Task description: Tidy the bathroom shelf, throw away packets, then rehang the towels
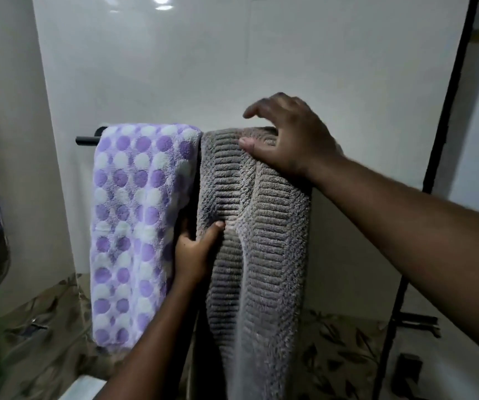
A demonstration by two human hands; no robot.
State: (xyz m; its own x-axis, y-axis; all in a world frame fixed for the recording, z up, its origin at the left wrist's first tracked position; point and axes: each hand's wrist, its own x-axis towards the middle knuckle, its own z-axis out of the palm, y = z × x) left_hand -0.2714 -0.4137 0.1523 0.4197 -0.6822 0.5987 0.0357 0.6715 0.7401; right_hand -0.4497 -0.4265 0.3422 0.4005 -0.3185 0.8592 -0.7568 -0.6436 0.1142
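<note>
grey towel (261, 226) hangs over the black rail (88, 138) on the white wall, touching the purple-and-white spotted towel (134, 212) draped to its left. its front is puckered into a long fold. the left hand (195, 249) pinches the grey towel's left edge partway down, thumb on the front and fingers tucked behind. the right hand (287, 140) rests on the towel's top at the rail, thumb pressed on the cloth and fingers loosely spread, gripping nothing. a downward tug from the left hand could drag the towel off the rail if the right hand lifts. sliding it leftward could crowd the spotted towel toward the rail's open end. no brand, label or writing can be read.
</note>
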